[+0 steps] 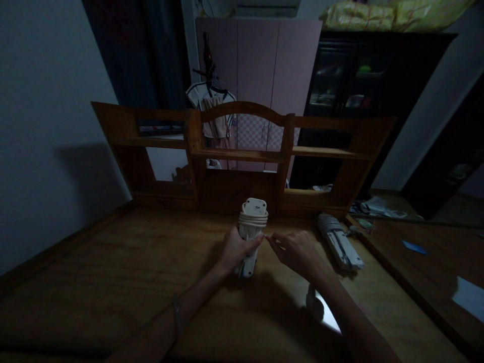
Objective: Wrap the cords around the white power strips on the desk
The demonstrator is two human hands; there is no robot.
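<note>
A white power strip (252, 220) with its cord wound round the upper part stands tilted above the wooden desk (113, 282). My left hand (236, 250) is wrapped round its middle and holds it up. My right hand (295, 250) is just to the right, fingers pinched on a thin stretch of the white cord that runs toward the strip. A second white power strip (338, 241), also wound with cord, lies flat on the desk to the right of my right hand.
A wooden shelf unit (242, 156) stands along the desk's back edge. A small white object (315, 305) lies under my right forearm. Papers and small things (374, 206) rest on the lower surface at right. A pink wardrobe (260, 75) and a dark cabinet stand behind.
</note>
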